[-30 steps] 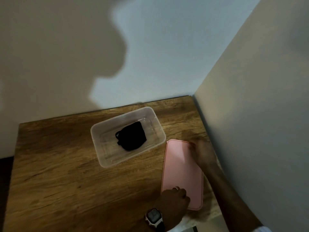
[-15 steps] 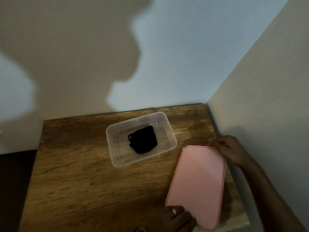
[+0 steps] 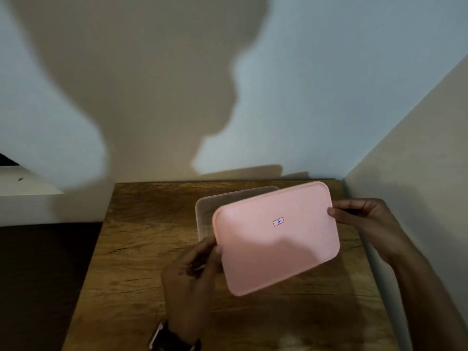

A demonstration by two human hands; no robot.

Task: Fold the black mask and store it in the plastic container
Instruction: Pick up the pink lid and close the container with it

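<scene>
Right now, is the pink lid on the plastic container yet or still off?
Still off. Both hands, left hand and right hand, hold the pink lid tilted in the air above the container, whose rim shows uncovered behind it.

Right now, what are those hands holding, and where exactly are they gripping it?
Both hold the pink lid. The left hand pinches its left short edge; the right hand pinches the opposite short edge, keeping it tilted above the clear container.
</scene>
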